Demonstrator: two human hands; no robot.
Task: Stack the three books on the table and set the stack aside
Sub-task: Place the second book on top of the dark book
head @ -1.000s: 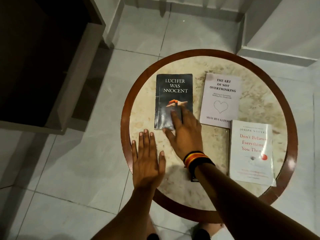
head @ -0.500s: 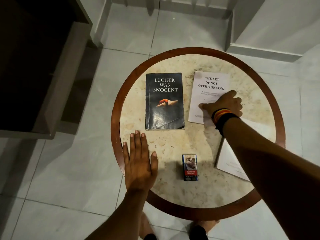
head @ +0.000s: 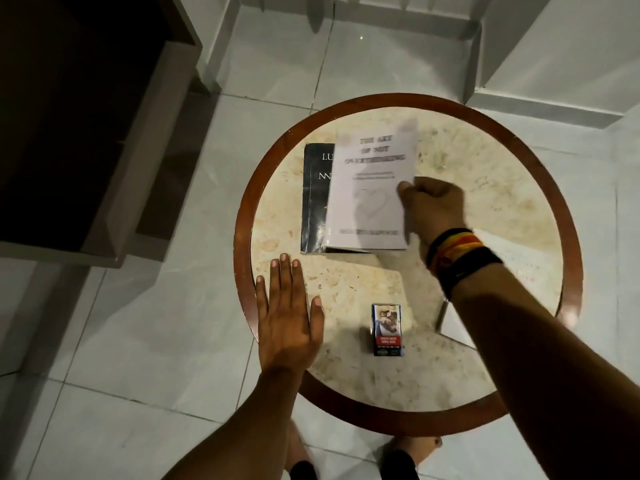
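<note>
My right hand (head: 433, 206) grips the right edge of the pale lilac book (head: 370, 188), which is blurred and lies over the right part of the black book (head: 313, 199) on the round table (head: 519, 188). The black book lies flat at the table's left middle, with only its left strip showing. The white book (head: 512, 258) lies at the right, mostly hidden under my right forearm. My left hand (head: 285, 313) rests flat, fingers spread, on the table's left rim and holds nothing.
A small cigarette pack (head: 387, 330) stands near the table's front middle. The table has a brown wooden rim (head: 242, 216) and stands on a white tiled floor. A dark cabinet (head: 86, 126) is at the left. My feet (head: 412, 455) show below the table.
My right hand left the black book, took hold of the lilac book and carried it left onto the black book. The left hand stayed put.
</note>
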